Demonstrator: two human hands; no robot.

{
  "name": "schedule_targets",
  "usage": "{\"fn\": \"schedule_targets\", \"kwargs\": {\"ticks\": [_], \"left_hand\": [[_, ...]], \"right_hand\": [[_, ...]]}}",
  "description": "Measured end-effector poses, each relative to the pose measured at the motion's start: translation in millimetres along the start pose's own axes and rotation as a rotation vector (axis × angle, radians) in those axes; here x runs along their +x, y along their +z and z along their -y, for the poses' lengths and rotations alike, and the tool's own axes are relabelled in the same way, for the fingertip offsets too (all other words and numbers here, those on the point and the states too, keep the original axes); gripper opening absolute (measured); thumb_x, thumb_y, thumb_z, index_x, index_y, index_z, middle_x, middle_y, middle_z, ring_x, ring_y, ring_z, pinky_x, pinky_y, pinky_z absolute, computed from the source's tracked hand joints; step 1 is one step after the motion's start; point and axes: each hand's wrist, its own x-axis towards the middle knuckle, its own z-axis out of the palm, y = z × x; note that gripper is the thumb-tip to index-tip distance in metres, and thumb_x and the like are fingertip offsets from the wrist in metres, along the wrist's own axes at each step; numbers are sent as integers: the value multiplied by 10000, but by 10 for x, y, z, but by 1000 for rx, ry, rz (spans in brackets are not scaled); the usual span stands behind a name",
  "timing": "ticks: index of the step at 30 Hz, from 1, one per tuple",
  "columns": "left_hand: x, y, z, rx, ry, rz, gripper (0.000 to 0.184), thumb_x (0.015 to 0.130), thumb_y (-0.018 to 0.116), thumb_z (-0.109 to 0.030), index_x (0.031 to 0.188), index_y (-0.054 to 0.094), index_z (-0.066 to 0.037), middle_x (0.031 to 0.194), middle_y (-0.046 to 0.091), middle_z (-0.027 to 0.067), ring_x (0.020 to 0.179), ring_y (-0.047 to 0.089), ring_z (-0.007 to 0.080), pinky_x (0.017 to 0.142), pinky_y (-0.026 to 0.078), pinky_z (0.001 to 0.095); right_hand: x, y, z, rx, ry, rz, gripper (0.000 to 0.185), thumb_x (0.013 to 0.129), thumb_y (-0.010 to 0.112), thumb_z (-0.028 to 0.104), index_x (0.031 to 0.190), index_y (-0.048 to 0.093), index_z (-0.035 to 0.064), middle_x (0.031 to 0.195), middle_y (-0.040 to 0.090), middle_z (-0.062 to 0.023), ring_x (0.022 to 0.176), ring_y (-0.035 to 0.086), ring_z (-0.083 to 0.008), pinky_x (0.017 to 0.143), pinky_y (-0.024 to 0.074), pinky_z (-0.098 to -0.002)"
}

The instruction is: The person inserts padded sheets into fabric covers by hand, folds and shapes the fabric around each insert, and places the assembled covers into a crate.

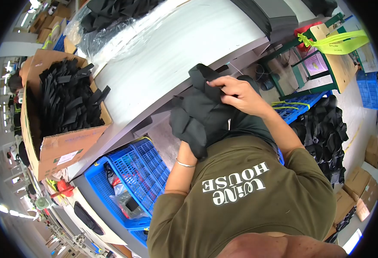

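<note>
A crumpled black cloth piece (197, 114) is bunched over my lap, just off the edge of the worktable. My right hand (239, 93) grips its upper edge, thumb and fingers closed on the cloth. My left wrist (187, 148), with a silver bracelet on it, goes in under the lower part of the cloth. The cloth hides that hand, so its fingers do not show. A small white tag (229, 124) shows near the cloth's right side.
The pale worktable (167, 51) spans ahead, with plastic-wrapped black cloth (111, 15) at the back. An open cardboard box (70, 148) of black strips stands at left. A blue crate (131, 185) sits below left. Black pieces (326, 137) are heaped at right.
</note>
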Motion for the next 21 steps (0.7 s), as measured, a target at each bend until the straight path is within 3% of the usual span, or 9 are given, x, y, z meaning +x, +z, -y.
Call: {"fn": "schedule_targets", "kwargs": {"ticks": [4, 6, 9, 10, 12, 14, 16, 17, 21], "left_hand": [[-334, -163, 795, -526, -198, 20, 441, 895, 627, -135, 1318, 542, -42, 1325, 569, 108, 1171, 553, 220, 1006, 453, 337], [-478, -243, 1309, -724, -227, 79, 457, 890, 633, -130, 1327, 535, -40, 1333, 565, 107, 1172, 552, 215, 1004, 456, 330], [-487, -605, 2039, -479, -10, 282, 462, 886, 626, -120, 1328, 526, -32, 1316, 572, 117, 1160, 560, 224, 1012, 452, 336], [-416, -662, 1991, -417, -8, 260, 453, 884, 618, -114, 1319, 529, -27, 1298, 579, 126, 1151, 566, 231, 1015, 451, 346], [-423, -482, 1582, -573, -371, -145, 407, 877, 592, -88, 1276, 558, -15, 1229, 608, 161, 1120, 586, 247, 1013, 453, 390], [176, -469, 591, 358, -190, 159, 388, 934, 541, -84, 1308, 524, 16, 1299, 576, 190, 1181, 559, 350, 1036, 416, 377], [388, -194, 286, 70, -253, -43, 368, 970, 499, -87, 1318, 537, 27, 1372, 534, 217, 1250, 534, 354, 1056, 397, 362], [387, -135, 218, 35, -82, -163, 351, 981, 491, -88, 1305, 555, 31, 1386, 523, 224, 1266, 527, 347, 1059, 394, 347], [218, -304, 332, -168, -276, -358, 276, 976, 566, -98, 1223, 630, 9, 1243, 627, 137, 1143, 590, 197, 1022, 429, 305]], "right_hand": [[-136, -279, -178, 301, -4, 108, 242, 817, 698, 65, 634, 570, -28, 1201, 607, -145, 1203, 546, -258, 998, 384, -341], [-43, -384, -182, 430, 55, 113, 240, 824, 700, 107, 672, 552, -4, 1255, 558, -120, 1254, 487, -245, 1040, 347, -361], [297, -546, 27, 74, -66, 54, 203, 870, 666, 158, 780, 583, -4, 1311, 536, -113, 1264, 472, -237, 1065, 331, -375], [445, -600, 59, -80, -110, 21, 192, 880, 663, 169, 821, 598, -1, 1319, 536, -106, 1258, 480, -234, 1060, 343, -362], [782, -655, -28, -213, -173, -74, 203, 904, 645, 191, 915, 615, -10, 1340, 533, -98, 1255, 487, -228, 1042, 367, -339], [1204, -718, -345, -184, -232, -191, 268, 936, 627, 210, 1081, 599, -13, 1378, 511, -86, 1235, 502, -224, 1008, 401, -325], [1500, -797, -623, -292, -240, -357, 332, 948, 630, 229, 1205, 601, 21, 1351, 526, -86, 1194, 533, -228, 984, 423, -337], [1579, -778, -683, -348, -228, -467, 342, 952, 630, 231, 1229, 600, 33, 1337, 534, -91, 1176, 547, -227, 966, 436, -339], [1316, -644, -756, -344, -101, -756, 294, 947, 638, 253, 1153, 642, 43, 1190, 603, -101, 1006, 593, -192, 828, 480, -304]]}}
